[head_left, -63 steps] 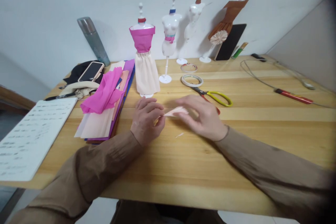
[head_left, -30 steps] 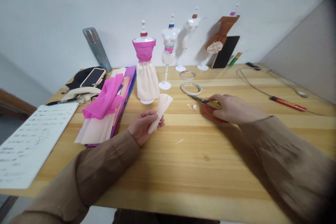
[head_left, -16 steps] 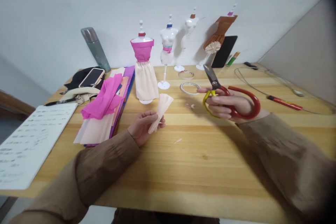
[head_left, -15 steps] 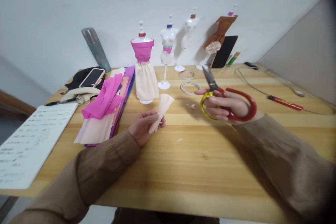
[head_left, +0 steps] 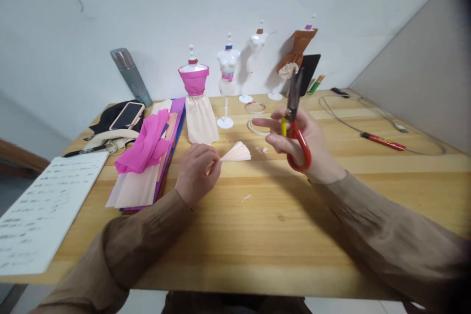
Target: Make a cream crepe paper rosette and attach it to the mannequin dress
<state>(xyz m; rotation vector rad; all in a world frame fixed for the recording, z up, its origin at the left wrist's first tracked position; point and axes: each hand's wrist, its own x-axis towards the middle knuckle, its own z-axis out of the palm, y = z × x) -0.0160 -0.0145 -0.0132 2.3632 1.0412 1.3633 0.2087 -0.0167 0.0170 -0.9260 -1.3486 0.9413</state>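
My left hand [head_left: 197, 172] pinches the narrow end of a pleated cream paper fan [head_left: 237, 152], whose wide end spreads to the right just above the table. Raised over the right half of the table, my right hand [head_left: 303, 144] holds scissors [head_left: 293, 100] with red and yellow handles; the blades point up and look slightly parted. A small mannequin in a pink top and cream skirt [head_left: 200, 117] stands behind my left hand. Small cream scraps [head_left: 262, 150] and a thin sliver [head_left: 246, 198] lie on the wood between my hands.
Pink and other coloured crepe sheets [head_left: 142, 147] are piled at left, near a phone [head_left: 127, 117], a bottle [head_left: 130, 76] and a written sheet [head_left: 40, 211]. More mannequins [head_left: 226, 83] line the wall. Tape rolls [head_left: 255, 108] lie before them. A red-handled tool [head_left: 382, 142] with a cable rests at right.
My left hand has turned palm down, tipping the fan from upright to pointing right. The scissors in my right hand have swung upright and shifted slightly left. The view has shifted a little.
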